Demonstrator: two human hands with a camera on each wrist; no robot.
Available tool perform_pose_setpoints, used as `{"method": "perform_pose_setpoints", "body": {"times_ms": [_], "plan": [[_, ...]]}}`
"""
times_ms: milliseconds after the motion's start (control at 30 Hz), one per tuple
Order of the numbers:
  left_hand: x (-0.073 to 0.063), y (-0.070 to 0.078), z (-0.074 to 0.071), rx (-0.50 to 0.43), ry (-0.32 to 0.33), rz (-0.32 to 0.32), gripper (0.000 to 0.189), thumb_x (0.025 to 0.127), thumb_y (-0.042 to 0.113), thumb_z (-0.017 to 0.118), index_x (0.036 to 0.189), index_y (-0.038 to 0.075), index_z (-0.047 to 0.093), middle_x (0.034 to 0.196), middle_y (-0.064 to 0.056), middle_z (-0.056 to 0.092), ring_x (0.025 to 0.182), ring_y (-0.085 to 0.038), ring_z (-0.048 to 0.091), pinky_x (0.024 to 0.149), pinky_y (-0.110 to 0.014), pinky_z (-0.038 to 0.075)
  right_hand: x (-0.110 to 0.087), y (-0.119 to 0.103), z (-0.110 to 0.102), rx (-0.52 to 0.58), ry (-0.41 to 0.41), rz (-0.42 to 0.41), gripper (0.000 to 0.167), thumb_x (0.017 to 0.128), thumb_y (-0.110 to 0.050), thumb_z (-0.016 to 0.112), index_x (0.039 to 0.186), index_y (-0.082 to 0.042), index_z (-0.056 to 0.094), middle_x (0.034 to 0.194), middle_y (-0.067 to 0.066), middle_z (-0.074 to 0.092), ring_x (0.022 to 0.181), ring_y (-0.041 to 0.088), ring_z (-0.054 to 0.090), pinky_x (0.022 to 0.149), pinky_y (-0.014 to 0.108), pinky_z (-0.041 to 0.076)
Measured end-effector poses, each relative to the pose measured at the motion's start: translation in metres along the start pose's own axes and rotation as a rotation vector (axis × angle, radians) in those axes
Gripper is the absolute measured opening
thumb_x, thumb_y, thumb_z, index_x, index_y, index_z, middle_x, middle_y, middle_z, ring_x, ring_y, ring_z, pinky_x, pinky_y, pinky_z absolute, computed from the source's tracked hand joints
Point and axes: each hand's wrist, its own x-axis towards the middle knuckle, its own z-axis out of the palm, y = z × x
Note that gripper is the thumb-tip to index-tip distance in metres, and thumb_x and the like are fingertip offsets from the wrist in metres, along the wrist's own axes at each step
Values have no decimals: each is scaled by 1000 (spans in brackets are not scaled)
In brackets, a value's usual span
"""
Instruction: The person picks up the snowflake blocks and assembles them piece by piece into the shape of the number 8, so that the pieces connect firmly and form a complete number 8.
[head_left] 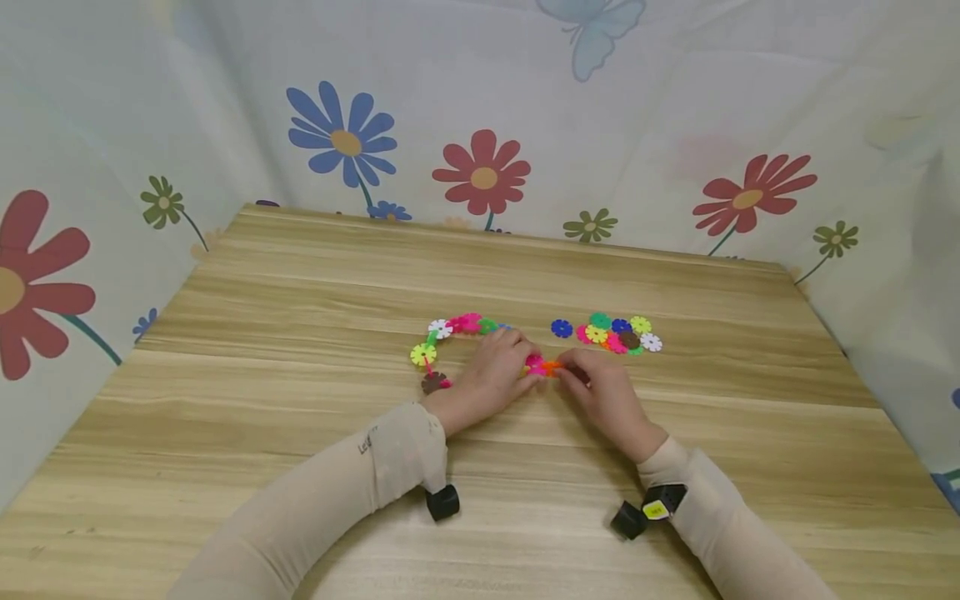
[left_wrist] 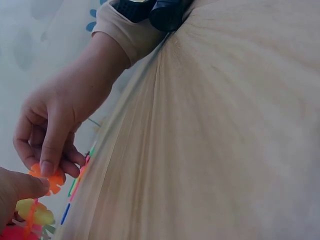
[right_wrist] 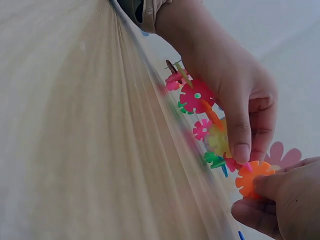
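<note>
My left hand (head_left: 487, 367) grips the end of a chain of slotted plastic flower discs, pinching a pink disc (head_left: 535, 363). In the right wrist view the left thumb and fingers hold this end while the chain trails behind them. My right hand (head_left: 606, 396) pinches an orange flower disc (right_wrist: 250, 177) by its edge. That disc meets the pink one between the two hands; how deep their slots engage is hidden by the fingers. On the table the chain curves left past a brown disc (head_left: 433, 382), a yellow disc (head_left: 423, 354) and a white disc (head_left: 439, 328).
A loose group of flower discs (head_left: 597, 334) in several colours lies beyond my right hand, with a single blue disc (head_left: 561, 328) beside it. The wooden table (head_left: 300, 275) ends at a flower-printed cloth (head_left: 420, 100) at the back.
</note>
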Motion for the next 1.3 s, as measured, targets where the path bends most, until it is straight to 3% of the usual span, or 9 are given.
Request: {"method": "perform_pose_setpoints", "body": {"times_ms": [133,267,433,667,1000,1300], "plan": [[1,3,-1,-3,7,-28,36,89,28,69,113,3,67,108,-10,64,102,-25,56,92,-36,45,4,2,-1,41,-24,69,8,87,-2,67,95,-2,66,86,9,70,75,16,62,69,33,54],[2,8,-5,-12,-59,-72,41,91,31,65,121,2,62,115,-11,63,108,-26,56,97,-38,44,6,8,0,97,-45,147,9,88,-2,66,97,0,65,89,12,71,80,20,66,72,35,56],[2,10,-11,-18,-134,-115,42,94,33,60,126,5,59,124,-11,63,117,-27,55,105,-40,41,10,15,1,227,-88,228,11,90,-2,64,100,1,64,93,16,70,78,21,68,69,27,57],[5,8,-15,2,-146,-118,36,95,30,60,122,6,62,120,-9,67,114,-26,59,103,-39,43,16,22,1,339,-142,306,14,92,-6,63,104,1,64,97,18,69,75,21,68,65,22,57],[19,6,-14,10,-61,-97,28,94,28,61,114,8,67,103,-5,68,98,-22,60,91,-37,46,23,24,2,398,-123,332,19,91,-11,65,106,1,63,98,19,69,77,22,68,67,22,57],[26,4,-6,-44,-95,-106,21,94,24,62,110,11,67,95,-2,70,77,-15,59,71,-27,49,28,20,5,380,-92,298,12,89,-5,65,98,2,61,89,18,68,73,12,64,66,18,54]]}}
